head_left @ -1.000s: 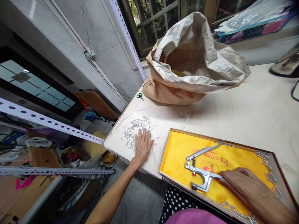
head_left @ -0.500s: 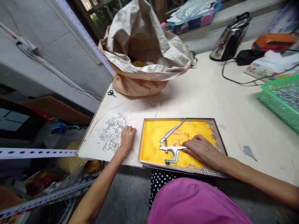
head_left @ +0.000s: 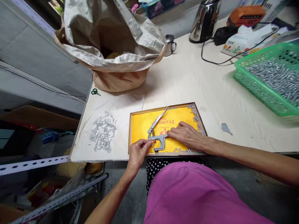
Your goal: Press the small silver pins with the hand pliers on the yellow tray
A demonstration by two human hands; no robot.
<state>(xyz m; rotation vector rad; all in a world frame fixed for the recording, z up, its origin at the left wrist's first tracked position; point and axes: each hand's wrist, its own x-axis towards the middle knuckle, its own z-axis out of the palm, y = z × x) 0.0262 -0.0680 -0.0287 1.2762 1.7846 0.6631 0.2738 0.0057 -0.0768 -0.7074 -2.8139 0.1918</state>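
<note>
My right hand (head_left: 187,136) is closed around the handle end of grey snap-fastener pliers (head_left: 161,137), whose other lever slants up and away. Beside the red-tipped jaw, my left hand (head_left: 138,153) pinches with thumb and forefinger. Whatever sits between those fingertips is too small to make out. Both hands are over a shallow brown tray (head_left: 130,133) lined with a yellow printed sheet (head_left: 141,124). Small metal pins (head_left: 195,116) lie along the tray's right and near edges. To the left, a heap of small silvery pieces (head_left: 102,133) lies on white cloth.
A large open sack (head_left: 121,77) stands behind, with green scissors (head_left: 95,91) by it. At right is a green basket (head_left: 257,90) of metal pins. Farther back are a metal mug (head_left: 168,46), a kettle (head_left: 203,21) and a cable (head_left: 210,62). A grey scrap (head_left: 226,128) lies right of the tray.
My left hand has moved right from the heap of silvery pieces to the pliers' jaw. My right hand keeps hold of the pliers. The camera view has shifted rightward and down.
</note>
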